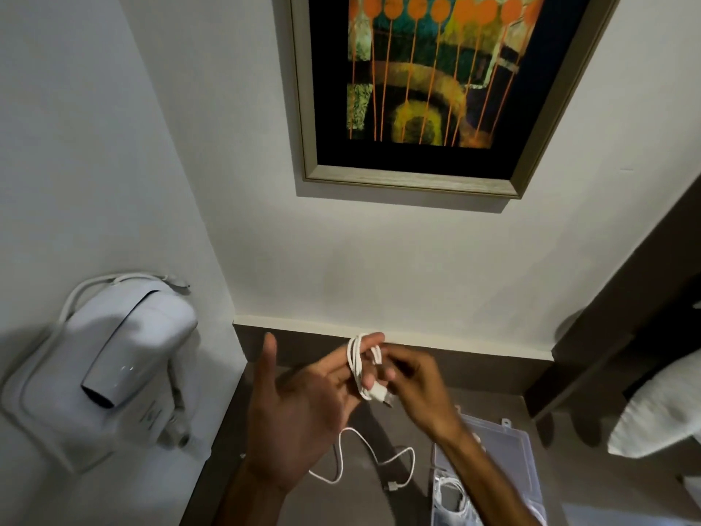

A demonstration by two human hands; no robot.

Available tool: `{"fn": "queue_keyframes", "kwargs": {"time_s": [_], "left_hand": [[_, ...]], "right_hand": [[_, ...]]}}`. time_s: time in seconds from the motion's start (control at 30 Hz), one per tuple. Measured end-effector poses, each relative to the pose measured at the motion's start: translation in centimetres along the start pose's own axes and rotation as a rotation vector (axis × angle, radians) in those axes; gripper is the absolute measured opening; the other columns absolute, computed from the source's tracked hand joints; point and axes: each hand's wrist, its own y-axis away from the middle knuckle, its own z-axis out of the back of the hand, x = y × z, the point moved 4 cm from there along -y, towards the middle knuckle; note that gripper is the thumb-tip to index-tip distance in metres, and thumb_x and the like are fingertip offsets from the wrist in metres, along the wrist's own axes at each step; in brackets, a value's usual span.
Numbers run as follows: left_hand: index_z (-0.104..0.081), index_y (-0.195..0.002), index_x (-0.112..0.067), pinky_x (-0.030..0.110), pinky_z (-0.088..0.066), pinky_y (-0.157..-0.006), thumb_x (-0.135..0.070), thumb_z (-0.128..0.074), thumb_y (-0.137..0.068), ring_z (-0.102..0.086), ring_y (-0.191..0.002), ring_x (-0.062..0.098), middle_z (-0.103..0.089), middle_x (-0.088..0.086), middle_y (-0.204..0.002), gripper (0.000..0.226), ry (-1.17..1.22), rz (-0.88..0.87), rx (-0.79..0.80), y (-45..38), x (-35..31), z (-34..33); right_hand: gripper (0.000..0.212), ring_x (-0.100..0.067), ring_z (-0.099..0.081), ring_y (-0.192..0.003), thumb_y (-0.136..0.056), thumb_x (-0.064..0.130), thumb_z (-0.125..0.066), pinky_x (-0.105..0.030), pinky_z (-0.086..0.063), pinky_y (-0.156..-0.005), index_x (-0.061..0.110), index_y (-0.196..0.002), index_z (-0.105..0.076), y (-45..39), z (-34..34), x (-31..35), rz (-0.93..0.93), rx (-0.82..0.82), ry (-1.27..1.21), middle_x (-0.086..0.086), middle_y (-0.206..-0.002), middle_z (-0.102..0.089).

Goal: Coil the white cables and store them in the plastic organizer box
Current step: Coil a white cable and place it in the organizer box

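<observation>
1. The left hand point(299, 408) is up over the brown counter point(493, 377), palm open and thumb spread wide, with a white cable point(360, 364) wound in several loops around its fingers.
2. The cable's connector end point(381, 395) hangs just below those fingers, clear of the counter.
3. The right hand point(419, 389) is right beside the coil, fingers curled in at the loops. It is blurred, so I cannot tell whether it is pinching the cable.
4. Down on the counter, a second white cable point(360, 461) lies loose in a wavy line near the front edge, its plug point(392, 487) beside the box.
5. The clear plastic organizer box point(512, 446) sits open toward the counter's right front, partly under the right forearm, with white cable point(449, 491) already in its near compartment.
6. A white wall-mounted hair dryer point(125, 347) hangs on the left wall, and a framed painting point(417, 89) hangs above the counter's back edge.
</observation>
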Motion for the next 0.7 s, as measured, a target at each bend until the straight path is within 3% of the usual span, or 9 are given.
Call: {"fn": "queue_keyframes", "kwargs": {"time_s": [0.07, 0.13, 0.27, 0.37, 0.43, 0.5, 0.57, 0.63, 0.7], "left_hand": [[-0.013, -0.158, 0.000, 0.046, 0.003, -0.126, -0.076, -0.039, -0.089, -0.025, -0.151, 0.043, -0.037, 0.029, -0.156, 0.106, 0.040, -0.072, -0.035, 0.1, -0.8, 0.5], [-0.018, -0.158, -0.007, 0.045, -0.004, -0.124, -0.071, -0.048, -0.088, -0.023, -0.153, 0.037, -0.035, 0.024, -0.160, 0.099, -0.028, -0.178, -0.135, 0.2, -1.8, 1.5], [-0.059, -0.132, -0.017, 0.040, -0.038, -0.111, -0.080, -0.057, -0.075, -0.062, -0.126, 0.027, -0.072, 0.007, -0.126, 0.085, -0.480, -0.248, -0.520, 0.0, -2.5, 4.7], [-0.074, -0.104, -0.028, 0.024, -0.047, -0.102, -0.047, -0.030, -0.104, -0.065, -0.113, 0.027, -0.079, -0.005, -0.101, 0.047, -0.751, -0.195, -0.665, -0.8, -0.7, 5.8], [-0.068, -0.110, -0.033, 0.030, -0.037, -0.114, -0.040, -0.024, -0.106, -0.058, -0.125, 0.028, -0.076, 0.004, -0.112, 0.045, -0.833, -0.101, -0.617, -1.1, 0.9, 5.4], [-0.058, -0.126, -0.027, 0.031, -0.037, -0.114, -0.069, -0.040, -0.087, -0.062, -0.122, 0.025, -0.070, 0.019, -0.114, 0.059, -0.786, -0.013, -0.459, -1.1, 1.9, 3.9], [-0.056, -0.133, -0.019, 0.034, -0.041, -0.104, -0.090, -0.049, -0.066, -0.069, -0.101, 0.020, -0.066, 0.033, -0.103, 0.099, -0.699, 0.055, -0.273, -1.1, 2.7, 2.4], [-0.052, -0.143, -0.015, 0.039, -0.036, -0.104, -0.094, -0.041, -0.067, -0.068, -0.099, 0.020, -0.058, 0.041, -0.102, 0.109, -0.619, 0.093, -0.110, -1.1, 3.1, 1.2], [-0.045, -0.149, -0.008, 0.038, -0.037, -0.105, -0.091, -0.030, -0.076, -0.063, -0.104, 0.025, -0.057, 0.030, -0.094, 0.112, -0.507, 0.112, -0.044, -1.1, 3.2, 0.5]], "right_hand": [[0.028, 0.006, -0.068, -0.067, -0.106, 0.021, -0.064, -0.009, -0.049, -0.067, 0.035, -0.088, -0.079, 2.4, -2.7, -1.3, -0.081, 0.072, 0.139, 0.014, -0.073, -0.077], [0.019, 0.006, -0.066, -0.063, -0.106, 0.031, -0.066, -0.010, -0.047, -0.069, 0.028, -0.094, -0.080, 4.7, -4.3, -1.6, -0.108, 0.117, 0.282, 0.006, -0.070, -0.076], [0.018, 0.003, -0.065, -0.079, -0.108, 0.045, -0.057, -0.018, -0.051, -0.078, 0.033, -0.102, -0.070, 6.9, -4.0, 2.1, 0.083, 0.102, 0.555, 0.019, -0.081, -0.066], [0.028, -0.006, -0.067, -0.076, -0.108, 0.056, -0.043, -0.027, -0.056, -0.069, 0.037, -0.103, -0.062, 6.2, -1.9, 6.4, 0.253, 0.025, 0.860, 0.016, -0.086, -0.069], [0.024, -0.009, -0.060, -0.070, -0.107, 0.052, -0.047, -0.028, -0.049, -0.065, 0.036, -0.097, -0.062, 4.8, 0.2, 8.8, 0.421, -0.084, 0.961, 0.014, -0.080, -0.069], [0.015, -0.009, -0.052, -0.075, -0.105, 0.044, -0.055, -0.028, -0.038, -0.070, 0.037, -0.099, -0.066, 2.7, 2.7, 9.9, 0.499, -0.165, 0.976, 0.016, -0.085, -0.072], [0.009, -0.011, -0.051, -0.081, -0.104, 0.038, -0.062, -0.031, -0.039, -0.075, 0.037, -0.100, -0.071, 0.4, 4.8, 9.4, 0.466, -0.187, 0.888, 0.020, -0.091, -0.075], [0.011, -0.009, -0.058, -0.085, -0.103, 0.028, -0.069, -0.033, -0.046, -0.080, 0.034, -0.095, -0.075, -1.4, 5.7, 7.5, 0.364, -0.159, 0.669, 0.019, -0.090, -0.077], [0.018, -0.007, -0.069, -0.082, -0.101, 0.010, -0.071, -0.030, -0.053, -0.080, 0.023, -0.091, -0.079, -2.4, 5.3, 5.0, 0.208, -0.113, 0.344, 0.010, -0.088, -0.079]]}}
